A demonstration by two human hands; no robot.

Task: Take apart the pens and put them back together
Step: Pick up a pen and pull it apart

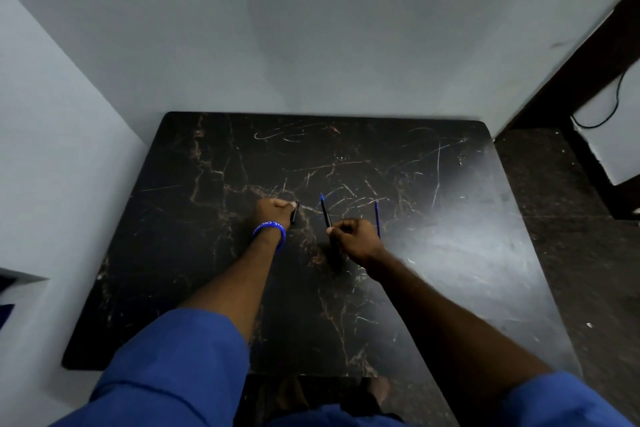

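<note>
My right hand (353,237) grips the near end of a dark pen body (325,213) with a blue tip that points away from me over the table. A thin blue refill (377,218) lies on the table just right of that hand. My left hand (273,211), with a blue wristband, is closed around a small dark pen part (295,212), possibly a cap, that rests against the tabletop. The two hands are a short way apart near the middle of the table.
The black marbled table (207,288) is scratched and stands in a corner between grey walls. A dark floor (571,236) lies to the right, with a dark frame and a black cable (613,107) beyond. My blue sleeves fill the bottom of the view.
</note>
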